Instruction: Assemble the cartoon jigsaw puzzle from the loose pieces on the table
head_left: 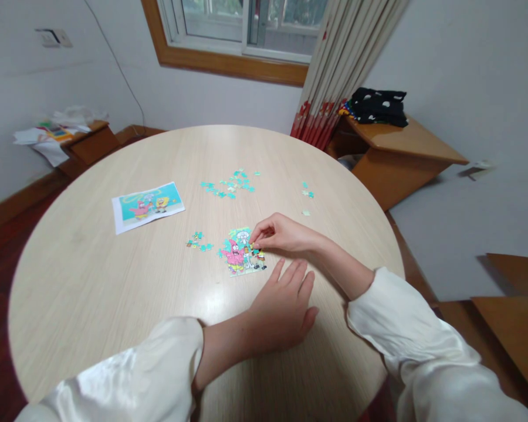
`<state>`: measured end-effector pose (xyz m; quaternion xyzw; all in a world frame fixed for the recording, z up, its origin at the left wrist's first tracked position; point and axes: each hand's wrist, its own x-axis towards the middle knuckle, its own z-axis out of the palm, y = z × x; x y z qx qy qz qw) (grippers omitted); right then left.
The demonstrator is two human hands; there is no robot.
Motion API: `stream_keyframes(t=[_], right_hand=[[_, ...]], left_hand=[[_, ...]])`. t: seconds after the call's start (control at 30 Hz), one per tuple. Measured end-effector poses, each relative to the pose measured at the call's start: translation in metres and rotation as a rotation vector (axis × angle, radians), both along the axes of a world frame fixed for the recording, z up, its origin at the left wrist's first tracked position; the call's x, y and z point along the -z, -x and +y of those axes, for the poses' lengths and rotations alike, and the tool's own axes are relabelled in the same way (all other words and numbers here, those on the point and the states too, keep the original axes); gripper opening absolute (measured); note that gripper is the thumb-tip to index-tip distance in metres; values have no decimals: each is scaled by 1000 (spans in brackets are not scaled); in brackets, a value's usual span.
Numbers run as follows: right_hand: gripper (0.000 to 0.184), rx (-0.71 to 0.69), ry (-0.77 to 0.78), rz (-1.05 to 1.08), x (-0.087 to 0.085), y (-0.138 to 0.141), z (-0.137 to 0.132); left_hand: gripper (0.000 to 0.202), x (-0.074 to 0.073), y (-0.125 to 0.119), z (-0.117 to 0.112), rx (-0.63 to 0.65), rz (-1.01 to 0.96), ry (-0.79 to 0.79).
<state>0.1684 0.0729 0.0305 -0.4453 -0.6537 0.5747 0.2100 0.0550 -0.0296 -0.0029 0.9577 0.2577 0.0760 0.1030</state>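
A partly joined jigsaw puzzle [236, 258] with a pink starfish and other cartoon figures lies flat on the round table [158, 293]. My right hand [281, 231] pinches a small puzzle piece [252, 246] over the puzzle's right side, hiding part of the picture there. Just below and right of the puzzle, my left hand [286, 305] rests palm down with its fingers spread, holding nothing. Several loose pieces [198, 241] lie close to the puzzle's left edge.
A printed reference picture [149, 206] lies on the table's left. Many loose pieces [231, 184] are scattered farther back, with a few more pieces [308, 192] to the right. Beyond the table stand a wooden cabinet [405, 140] with dark cloth on top, and a curtain [343, 58].
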Motion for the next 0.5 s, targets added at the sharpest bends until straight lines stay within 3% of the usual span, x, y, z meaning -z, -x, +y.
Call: stream_keyframes(t=[0.5], right_hand=[[15, -66, -34, -39, 2, 3, -2]], left_hand=[[59, 0, -1, 0, 2, -7, -17]])
